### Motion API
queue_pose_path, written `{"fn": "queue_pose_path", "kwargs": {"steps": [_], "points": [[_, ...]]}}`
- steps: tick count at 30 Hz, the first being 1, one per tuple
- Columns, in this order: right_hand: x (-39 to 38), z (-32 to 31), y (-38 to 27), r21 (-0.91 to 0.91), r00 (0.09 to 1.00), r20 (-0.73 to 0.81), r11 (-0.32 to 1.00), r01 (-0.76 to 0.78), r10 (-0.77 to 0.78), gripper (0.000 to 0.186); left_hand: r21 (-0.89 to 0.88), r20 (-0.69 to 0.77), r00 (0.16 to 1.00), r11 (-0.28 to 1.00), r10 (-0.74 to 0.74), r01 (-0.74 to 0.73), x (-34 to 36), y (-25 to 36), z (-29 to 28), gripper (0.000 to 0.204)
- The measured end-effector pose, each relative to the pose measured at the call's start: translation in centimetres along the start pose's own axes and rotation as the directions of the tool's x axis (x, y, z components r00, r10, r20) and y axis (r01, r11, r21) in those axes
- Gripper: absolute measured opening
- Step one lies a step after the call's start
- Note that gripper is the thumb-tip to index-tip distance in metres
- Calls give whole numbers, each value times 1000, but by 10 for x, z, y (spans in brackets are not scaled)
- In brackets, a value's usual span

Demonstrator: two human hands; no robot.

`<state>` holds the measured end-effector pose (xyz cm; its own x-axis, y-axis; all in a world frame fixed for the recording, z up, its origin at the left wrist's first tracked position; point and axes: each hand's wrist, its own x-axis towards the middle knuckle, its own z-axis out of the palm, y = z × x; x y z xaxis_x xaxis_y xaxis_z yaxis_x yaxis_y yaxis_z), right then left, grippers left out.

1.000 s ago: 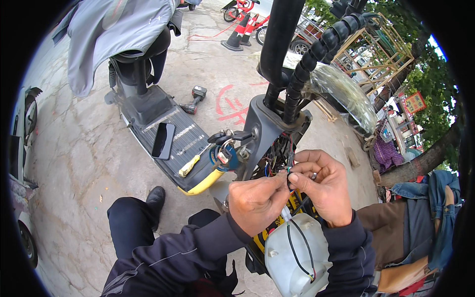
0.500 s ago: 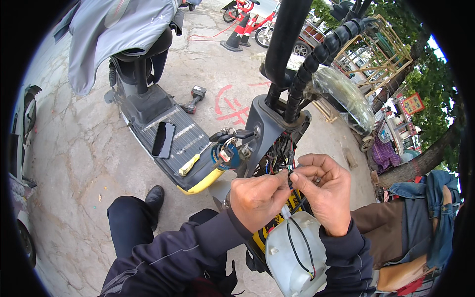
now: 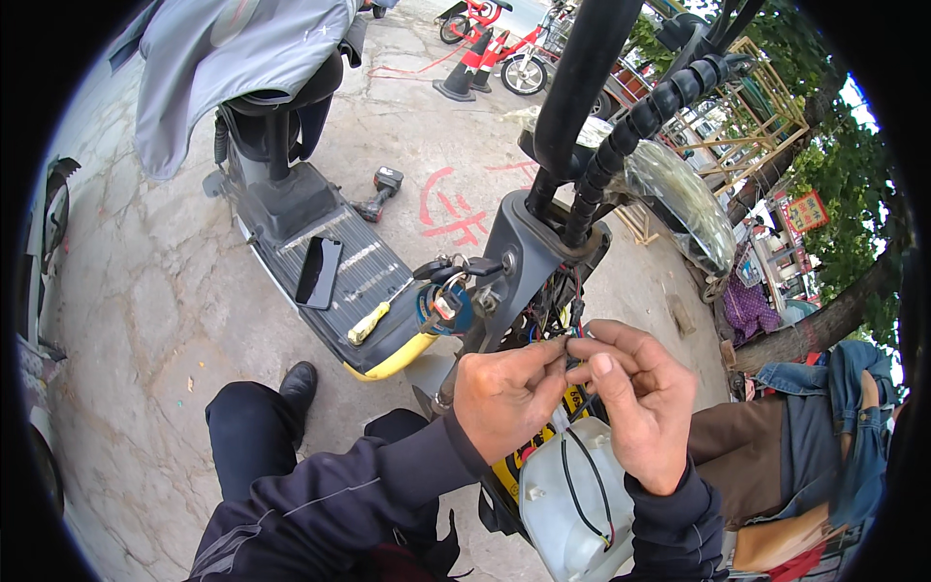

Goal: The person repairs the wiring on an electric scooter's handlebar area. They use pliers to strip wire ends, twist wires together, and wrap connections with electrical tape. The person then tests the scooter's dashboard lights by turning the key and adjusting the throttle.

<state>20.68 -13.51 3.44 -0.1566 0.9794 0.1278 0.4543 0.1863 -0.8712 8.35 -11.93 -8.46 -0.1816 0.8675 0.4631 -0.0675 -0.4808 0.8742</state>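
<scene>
My left hand [image 3: 514, 388] pinches a thin dark wire at the front of the scooter's open steering column [image 3: 514, 233], below the exposed coloured wires [image 3: 558, 312]. My right hand [image 3: 635, 398] meets it there, index fingertip by the left's, thumb lifted away and fingers curled but apart. Beneath both hands are a yellow-and-black battery [image 3: 509, 475] and a translucent white plastic housing [image 3: 558, 504] with two dark wires across it. A phone [image 3: 318, 274] and yellow-handled screwdriver [image 3: 367, 323] lie on the footboard, near a key bunch [image 3: 449, 301].
A cordless power tool [image 3: 378, 194] lies on the ground behind the scooter. Traffic cones [image 3: 468, 68] and a red bicycle [image 3: 524, 73] are farther back. A wrapped panel [image 3: 679, 204], tree trunk [image 3: 805, 335] and denim garments [image 3: 853, 407] are right; a parked vehicle edges the left.
My right hand has shifted slightly down and right, and its thumb has lifted away from the pinched spot. My left hand stays almost in place.
</scene>
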Motion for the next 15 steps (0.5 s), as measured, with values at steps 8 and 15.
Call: {"fn": "queue_pose_path", "kwargs": {"steps": [8,15], "points": [[9,-14,7,95,985,167,995,15,-31,44,-371,142,921,843,-362,389,7,13,-3,13],[20,-26,13,-10,996,-22,996,-89,88,32,-438,152,876,764,-457,474,9,15,0,16]]}}
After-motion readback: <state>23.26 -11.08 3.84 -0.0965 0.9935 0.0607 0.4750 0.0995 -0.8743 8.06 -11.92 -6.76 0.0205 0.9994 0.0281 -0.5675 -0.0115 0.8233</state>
